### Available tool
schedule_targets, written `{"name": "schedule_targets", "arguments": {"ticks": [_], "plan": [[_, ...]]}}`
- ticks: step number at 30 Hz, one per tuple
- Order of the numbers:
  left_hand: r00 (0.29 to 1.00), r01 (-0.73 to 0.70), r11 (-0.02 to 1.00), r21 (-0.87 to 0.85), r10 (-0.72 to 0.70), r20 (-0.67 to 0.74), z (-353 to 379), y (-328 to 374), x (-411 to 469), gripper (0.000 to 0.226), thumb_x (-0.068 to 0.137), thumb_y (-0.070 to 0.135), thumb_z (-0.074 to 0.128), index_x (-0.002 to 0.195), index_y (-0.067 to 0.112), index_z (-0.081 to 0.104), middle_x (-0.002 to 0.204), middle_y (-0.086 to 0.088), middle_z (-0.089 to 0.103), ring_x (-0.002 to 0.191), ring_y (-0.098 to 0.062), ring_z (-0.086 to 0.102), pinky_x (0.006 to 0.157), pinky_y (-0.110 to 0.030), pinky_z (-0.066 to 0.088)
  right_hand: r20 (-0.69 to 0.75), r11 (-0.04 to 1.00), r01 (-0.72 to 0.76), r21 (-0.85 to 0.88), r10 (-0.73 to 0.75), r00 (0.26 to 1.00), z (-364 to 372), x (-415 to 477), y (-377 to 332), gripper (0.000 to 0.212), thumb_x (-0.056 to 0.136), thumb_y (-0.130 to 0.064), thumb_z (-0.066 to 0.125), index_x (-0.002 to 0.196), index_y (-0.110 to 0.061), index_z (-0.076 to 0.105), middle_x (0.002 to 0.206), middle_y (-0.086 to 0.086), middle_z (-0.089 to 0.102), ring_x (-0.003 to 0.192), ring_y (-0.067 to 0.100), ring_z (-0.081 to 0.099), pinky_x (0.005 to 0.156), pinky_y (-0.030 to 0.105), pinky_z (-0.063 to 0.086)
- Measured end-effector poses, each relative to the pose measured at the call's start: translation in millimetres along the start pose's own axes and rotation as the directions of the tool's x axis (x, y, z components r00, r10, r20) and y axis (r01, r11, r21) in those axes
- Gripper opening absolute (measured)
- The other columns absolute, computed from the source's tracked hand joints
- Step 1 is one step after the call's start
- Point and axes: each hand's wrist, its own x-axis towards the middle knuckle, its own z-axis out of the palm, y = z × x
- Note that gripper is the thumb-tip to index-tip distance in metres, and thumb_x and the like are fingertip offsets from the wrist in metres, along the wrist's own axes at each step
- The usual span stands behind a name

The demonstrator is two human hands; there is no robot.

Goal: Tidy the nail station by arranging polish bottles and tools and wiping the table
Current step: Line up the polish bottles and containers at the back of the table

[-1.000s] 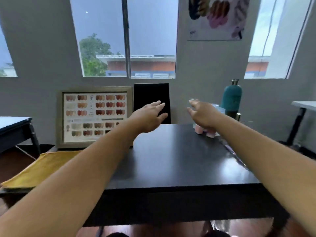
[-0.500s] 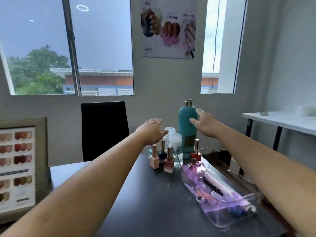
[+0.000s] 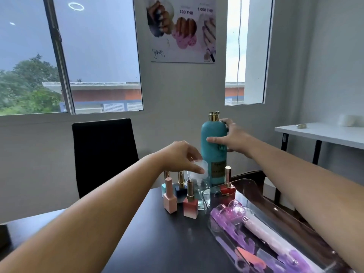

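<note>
A tall teal bottle [image 3: 213, 134] with a gold cap stands at the far edge of the black table [image 3: 167, 243]. My right hand [image 3: 231, 137] grips its upper body, thumb on the front. My left hand [image 3: 182, 157] pinches the white pump top of a clear glass dispenser [image 3: 202, 191] just left of it. Several small polish bottles cluster around: a pink one [image 3: 169, 199], a red-pink one [image 3: 190, 205], a dark blue one [image 3: 180, 191] and a red one [image 3: 228, 189]. A clear tray [image 3: 254, 192] at right holds purple and pink nail tools.
A black chair [image 3: 103, 152] stands behind the table against the wall. A white side table [image 3: 323, 133] is at the far right. The dark table surface stretches toward me on the left.
The view swung right and closer to the bottles. My right hand closed round the teal bottle. My left hand dropped onto the clear dispenser's pump.
</note>
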Motion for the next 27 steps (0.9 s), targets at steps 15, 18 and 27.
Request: {"name": "schedule_targets", "arguments": {"ticks": [15, 18, 27], "plan": [[0.977, 0.196, 0.981, -0.015, -0.194, 0.084, -8, -21, 41, 0.044, 0.079, 0.018, 0.071, 0.121, 0.017, 0.059, 0.120, -0.007, 0.063, 0.098, -0.021, 0.061, 0.086, -0.031, 0.054, 0.043, 0.992, -0.090, -0.093, 0.094, 0.995, 1, 12, -3, 0.076, 0.068, -0.026, 0.082, 0.128, -0.025, 0.035, 0.122, 0.010, 0.048, 0.108, 0.031, 0.054, 0.071, 0.053, 0.058], [0.982, 0.188, 0.982, -0.025, -0.187, 0.037, -3, -22, 48, 0.041, 0.077, 0.019, 0.074, 0.116, 0.016, 0.063, 0.114, -0.006, 0.067, 0.090, -0.020, 0.063, 0.085, -0.032, 0.055, 0.029, 0.990, -0.099, -0.103, 0.103, 0.994, 3, 17, -3, 0.078, 0.069, -0.025, 0.081, 0.130, -0.023, 0.034, 0.123, 0.011, 0.046, 0.110, 0.032, 0.052, 0.072, 0.054, 0.057], [0.978, 0.205, 0.979, -0.009, -0.205, -0.032, 4, -19, 58, 0.046, 0.075, 0.025, 0.075, 0.117, 0.015, 0.063, 0.113, -0.007, 0.065, 0.088, -0.021, 0.065, 0.074, -0.027, 0.056, 0.024, 0.989, -0.123, -0.083, 0.125, 0.992, 4, 26, 0, 0.079, 0.071, -0.025, 0.080, 0.133, -0.025, 0.031, 0.127, 0.012, 0.044, 0.112, 0.033, 0.050, 0.073, 0.053, 0.057]]}}
